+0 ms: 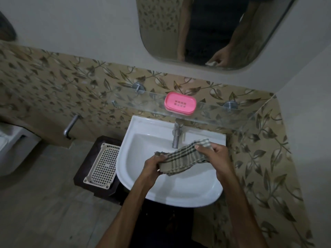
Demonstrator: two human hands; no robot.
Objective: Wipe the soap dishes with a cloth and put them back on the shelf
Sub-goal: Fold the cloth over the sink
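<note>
head view, nearest first: both bare hands are over the white ceramic basin (136,183), sharing one grey-and-cream checked cotton cloth (182,159). the left hand (155,166) has its fingers closed on the lower, bunched end; the right hand (215,154) pinches the upper end, with a striped corner poking out above the knuckles. the cloth sags between them above the bowl, just in front of the steel tap (176,136).

this reads as the readying step: the cloth is being stretched or folded, and no dish is in either hand. only one dish is in view, a pink oval plastic soap dish with a slotted lid (180,104). it sits on the clear glass wall shelf (223,116) behind and above the tap, well apart from both hands and slightly left of the right hand's line.

the next move likely calls for one hand to let go of the cloth, reach over the tap and lift the dish.
</note>
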